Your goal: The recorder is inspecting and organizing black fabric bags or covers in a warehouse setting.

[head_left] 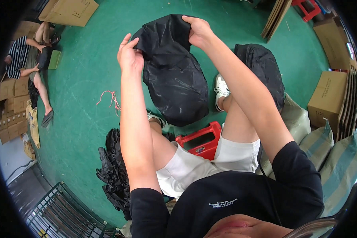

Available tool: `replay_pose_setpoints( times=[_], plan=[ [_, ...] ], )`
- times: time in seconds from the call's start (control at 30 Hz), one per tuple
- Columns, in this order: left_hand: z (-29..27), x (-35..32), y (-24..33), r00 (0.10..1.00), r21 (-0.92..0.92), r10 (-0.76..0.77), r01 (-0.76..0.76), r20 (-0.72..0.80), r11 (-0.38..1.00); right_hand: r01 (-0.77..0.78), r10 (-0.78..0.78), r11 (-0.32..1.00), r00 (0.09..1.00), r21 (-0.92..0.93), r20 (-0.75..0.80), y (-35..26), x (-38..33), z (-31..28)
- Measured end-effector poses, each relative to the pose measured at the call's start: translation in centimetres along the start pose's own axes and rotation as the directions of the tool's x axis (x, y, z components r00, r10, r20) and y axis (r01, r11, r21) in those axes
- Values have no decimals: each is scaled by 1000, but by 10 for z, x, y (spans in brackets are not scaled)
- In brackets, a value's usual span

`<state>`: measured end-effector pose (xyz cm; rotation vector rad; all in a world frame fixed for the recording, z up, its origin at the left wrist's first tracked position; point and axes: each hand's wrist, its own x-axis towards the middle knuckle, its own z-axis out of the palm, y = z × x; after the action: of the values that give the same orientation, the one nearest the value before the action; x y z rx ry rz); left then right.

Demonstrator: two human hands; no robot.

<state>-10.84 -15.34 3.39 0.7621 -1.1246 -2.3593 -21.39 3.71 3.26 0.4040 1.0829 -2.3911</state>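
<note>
A bulging black bag rests on the green floor in front of me, between my feet. Its mouth is drawn up and away from me by both hands. My left hand grips the left side of the rim between thumb and fingers. At the right side of the rim, my right hand pinches the cloth-like edge, thumb on top. The fabric hangs in folds between the two hands. What the bag contains is hidden. Both arms are stretched forward over my knees.
Another full black bag lies beyond my right foot. Crumpled black bags are heaped by my left leg. A red plastic stool shows between my thighs. Striped sacks and cartons stand right; a seated person works far left.
</note>
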Motion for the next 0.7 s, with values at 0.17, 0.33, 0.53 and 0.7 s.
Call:
replay_pose_setpoints(
  times=[0.17,0.33,0.53,0.7],
  plan=[
    [8,64,18,997,-73,72,-69,34,995,-3,-1,988,1000,153,26,-14,47,41],
    [25,42,52,944,-67,259,-250,205,966,-11,-24,996,924,87,383,-24,43,49],
    [-70,65,-58,999,-112,18,-14,39,994,19,-22,995,999,-98,-34,68,42,-43],
    [-147,5,-157,926,81,-125,164,-355,983,-239,-1,841,896,-485,-443,137,29,-168]
  ],
)
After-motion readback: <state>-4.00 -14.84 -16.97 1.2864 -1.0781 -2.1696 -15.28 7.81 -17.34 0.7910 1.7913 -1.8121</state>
